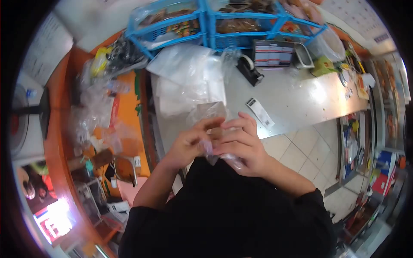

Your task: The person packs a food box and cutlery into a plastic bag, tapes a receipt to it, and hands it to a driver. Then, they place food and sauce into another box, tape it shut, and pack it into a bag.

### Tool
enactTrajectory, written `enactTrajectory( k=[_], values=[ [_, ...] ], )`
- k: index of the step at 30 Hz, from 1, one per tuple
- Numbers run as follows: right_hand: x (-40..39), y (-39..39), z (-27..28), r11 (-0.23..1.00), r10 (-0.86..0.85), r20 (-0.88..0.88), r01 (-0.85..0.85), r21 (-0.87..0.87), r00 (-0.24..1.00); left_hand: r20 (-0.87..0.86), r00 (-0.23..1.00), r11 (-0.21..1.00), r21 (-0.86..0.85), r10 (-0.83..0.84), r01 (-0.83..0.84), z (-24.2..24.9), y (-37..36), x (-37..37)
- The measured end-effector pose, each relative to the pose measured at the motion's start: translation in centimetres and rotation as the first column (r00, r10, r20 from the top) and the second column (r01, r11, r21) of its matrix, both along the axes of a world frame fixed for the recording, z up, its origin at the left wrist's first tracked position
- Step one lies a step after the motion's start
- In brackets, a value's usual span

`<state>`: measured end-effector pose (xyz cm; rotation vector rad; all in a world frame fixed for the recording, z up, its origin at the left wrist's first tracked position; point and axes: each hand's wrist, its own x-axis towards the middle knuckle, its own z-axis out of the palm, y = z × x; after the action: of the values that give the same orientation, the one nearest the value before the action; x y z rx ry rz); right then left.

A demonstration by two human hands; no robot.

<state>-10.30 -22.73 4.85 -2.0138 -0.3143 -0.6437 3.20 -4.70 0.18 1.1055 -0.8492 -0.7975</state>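
Observation:
Both hands meet in front of the black shirt, at the near edge of the metal counter. My left hand (pixel 190 144) has its fingers bent round crumpled clear plastic (pixel 208 147). Facing it, my right hand (pixel 244 148) is curled on the same plastic, part of which hangs below its palm (pixel 232 160). Something brownish shows between the hands, too blurred to name. Just beyond the fingertips lies a greyish block-like item (pixel 211 109) with clear film around it. Behind that, a stack of clear plastic bags (pixel 189 81) covers the counter's left part.
Blue baskets (pixel 206 19) of packaged goods line the back. A black tape dispenser (pixel 249 71), a screen (pixel 274 53), a metal tray (pixel 303 56) and a paper slip (pixel 260 113) are on the metal counter (pixel 297 94). Plastic bags (pixel 97 103) lie on the orange surface at left.

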Motion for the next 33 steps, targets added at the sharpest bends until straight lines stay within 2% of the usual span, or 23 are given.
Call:
enactTrajectory(
  k=[2,3,4,6,8,9,10,12,13,14,15,16,17,19,20,22,23,25,26,28,29,31,33],
  values=[
    [-0.3,-0.3,0.5,0.951,-0.128,0.007,0.125,-0.283,0.992,0.084,0.961,0.944,0.230,-0.262,0.238,0.5,0.4,-0.1],
    [-0.2,-0.4,0.5,0.941,-0.170,0.003,0.163,-0.297,0.985,0.155,0.950,0.961,0.100,-0.272,0.259,-1.2,-0.5,-0.1],
    [0.1,-0.1,0.4,0.930,-0.220,-0.016,0.205,-0.305,0.975,0.150,0.939,0.950,0.091,-0.309,0.298,-1.8,-0.2,0.0],
    [0.3,-0.3,0.3,0.906,-0.306,-0.037,0.279,-0.317,0.951,-0.323,0.894,0.910,0.168,-0.311,0.378,-2.6,1.1,0.8],
    [0.1,-1.4,0.4,0.946,-0.305,-0.301,0.252,-0.202,0.904,-0.351,0.847,0.886,0.089,-0.399,0.455,-3.3,-0.2,0.2],
    [-0.4,-2.8,-0.9,0.997,-0.063,-0.504,0.076,0.006,0.861,-0.392,0.865,0.936,0.026,-0.314,0.351,-3.7,-0.2,-0.6],
    [-1.0,-4.1,-2.2,0.996,-0.076,-0.505,0.090,0.003,0.859,-0.436,0.872,0.972,-0.030,-0.223,0.234,-3.8,-0.3,-1.2],
    [-1.8,-5.9,-4.7,0.969,0.053,-0.572,-0.180,-0.168,0.818,-0.420,0.870,0.965,-0.087,-0.259,0.246,-3.8,-0.9,-0.9],
    [-1.0,-5.4,-5.6,0.920,-0.053,-0.559,-0.177,-0.349,0.827,-0.406,0.870,0.960,-0.135,-0.280,0.246,-3.3,-1.3,-0.8],
    [0.2,-4.7,-6.6,0.923,-0.057,-0.554,-0.167,-0.346,0.830,-0.401,0.871,0.958,-0.129,-0.285,0.254,-2.3,-1.6,-0.8],
    [1.6,-3.7,-7.8,0.912,0.068,-0.405,-0.221,-0.345,0.912,-0.129,0.946,0.951,0.052,-0.297,0.305,0.0,-2.2,-1.1],
    [3.0,-3.0,-8.9,0.892,0.199,-0.236,-0.276,-0.358,0.951,0.155,0.931,0.927,0.235,-0.331,0.291,1.3,-2.6,-1.2],
    [4.6,-2.6,-10.1,0.891,0.202,-0.225,-0.274,-0.361,0.953,0.166,0.930,0.928,0.238,-0.329,0.286,1.4,-2.7,-1.0],
    [6.8,-2.7,-10.7,0.729,0.414,-0.406,-0.564,-0.389,0.815,0.479,0.844,0.953,0.282,-0.240,0.111,1.6,-3.0,-0.6],
    [6.7,-2.6,-11.1,0.730,0.410,-0.400,-0.558,-0.394,0.820,0.486,0.840,0.953,0.282,-0.243,0.112,1.8,-2.9,-0.7],
    [5.8,-1.7,-9.7,0.834,0.279,-0.552,-0.483,-0.266,0.786,0.659,0.750,0.923,0.253,0.056,-0.291,1.7,-2.1,-1.1],
    [5.5,-1.8,-9.8,0.836,0.279,-0.550,-0.481,-0.264,0.787,0.660,0.749,0.923,0.255,0.053,-0.289,1.3,-1.9,-1.4],
    [4.8,-2.5,-10.3,0.920,0.337,-0.415,-0.389,-0.045,0.845,0.775,0.570,0.861,0.068,0.273,-0.504,0.1,-1.8,-2.1],
    [4.4,-2.9,-10.7,0.918,0.350,-0.422,-0.396,-0.024,0.837,0.771,0.579,0.856,0.089,0.264,-0.509,-0.2,-1.6,-2.5],
    [4.2,-3.9,-10.7,0.956,0.287,-0.267,-0.292,0.021,0.920,0.821,0.486,0.841,0.014,0.299,-0.540,-0.7,-1.3,-3.2],
    [4.5,-3.5,-11.0,0.952,0.304,-0.267,-0.305,0.040,0.914,0.824,0.487,0.833,0.031,0.291,-0.552,-0.8,-1.4,-3.3],
    [5.4,-2.6,-11.4,0.900,0.257,-0.332,-0.350,-0.260,0.908,0.919,0.355,0.908,-0.005,0.169,-0.419,-1.1,-2.3,-2.8],
    [5.8,-1.6,-12.2,0.893,0.279,-0.335,-0.371,-0.254,0.900,0.933,0.293,0.906,-0.070,0.208,-0.418,-2.2,-3.7,-2.5]
  ],
)
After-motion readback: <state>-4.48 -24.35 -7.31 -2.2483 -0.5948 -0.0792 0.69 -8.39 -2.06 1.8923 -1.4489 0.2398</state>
